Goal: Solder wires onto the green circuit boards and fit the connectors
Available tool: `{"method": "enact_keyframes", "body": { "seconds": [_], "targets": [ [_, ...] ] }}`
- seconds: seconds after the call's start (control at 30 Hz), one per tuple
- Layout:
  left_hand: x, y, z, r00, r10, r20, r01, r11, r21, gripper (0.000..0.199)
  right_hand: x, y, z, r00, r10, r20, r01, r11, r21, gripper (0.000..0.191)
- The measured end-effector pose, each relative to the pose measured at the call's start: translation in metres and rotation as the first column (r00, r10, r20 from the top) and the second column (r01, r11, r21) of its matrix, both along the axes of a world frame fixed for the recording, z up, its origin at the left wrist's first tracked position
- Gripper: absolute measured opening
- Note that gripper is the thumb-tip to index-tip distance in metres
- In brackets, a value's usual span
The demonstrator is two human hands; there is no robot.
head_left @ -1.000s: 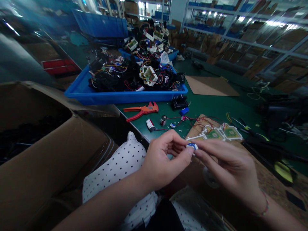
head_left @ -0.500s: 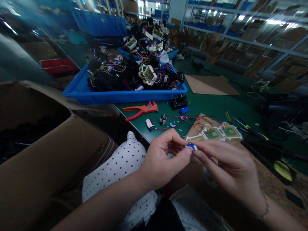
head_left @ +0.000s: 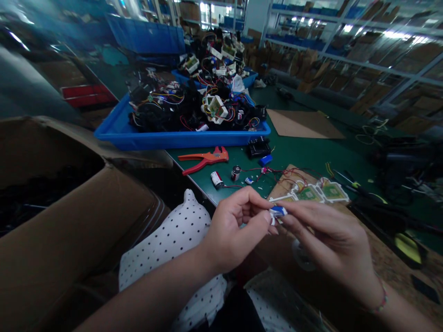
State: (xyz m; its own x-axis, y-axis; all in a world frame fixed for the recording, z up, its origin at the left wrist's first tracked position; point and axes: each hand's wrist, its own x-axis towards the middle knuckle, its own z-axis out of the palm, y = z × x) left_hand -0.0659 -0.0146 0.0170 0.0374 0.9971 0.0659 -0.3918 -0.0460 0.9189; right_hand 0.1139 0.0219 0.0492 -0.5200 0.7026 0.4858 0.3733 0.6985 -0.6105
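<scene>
Between my hands is a small blue-and-white wrapped piece [head_left: 278, 211], its exact kind too small to make out. My left hand [head_left: 238, 226] pinches its left side between thumb and forefinger. Fingertips of my right hand [head_left: 332, 244] grip its right end. Just beyond, circuit boards in white frames [head_left: 308, 193] lie on a brown board, with thin red wires running from them. Two small cylindrical batteries [head_left: 217, 180] and a blue-and-white scrap [head_left: 249, 180] rest on the green table near my left hand.
Orange-red wire-stripping pliers [head_left: 205, 160] lie by the table edge. Behind them stands a blue tray [head_left: 183, 140] heaped with wired electronic parts. A cardboard sheet [head_left: 306, 123] is farther right. An open cardboard box [head_left: 65, 207] stands at left. A screwdriver [head_left: 348, 179] lies at right.
The small blue-and-white piece has turned in my fingers, and more of its white part shows at the lower side. Both hands stay nearly in place.
</scene>
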Motion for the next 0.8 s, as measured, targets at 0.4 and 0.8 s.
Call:
{"method": "enact_keyframes", "body": {
  "seconds": [0.4,0.8],
  "targets": [
    [0.0002,0.0002,0.0,0.999,0.027,-0.023,-0.028,0.999,-0.032,0.009,-0.0021,-0.0036,0.0026,1.0,0.01,0.028,-0.01,1.0,0.008,0.031],
    [0.0004,0.001,0.0017,1.0,-0.001,0.018,0.002,0.998,-0.067,0.011,-0.0034,-0.0042,0.0026,1.0,-0.008,0.002,0.008,1.0,-0.004,0.028]
  ]
}}
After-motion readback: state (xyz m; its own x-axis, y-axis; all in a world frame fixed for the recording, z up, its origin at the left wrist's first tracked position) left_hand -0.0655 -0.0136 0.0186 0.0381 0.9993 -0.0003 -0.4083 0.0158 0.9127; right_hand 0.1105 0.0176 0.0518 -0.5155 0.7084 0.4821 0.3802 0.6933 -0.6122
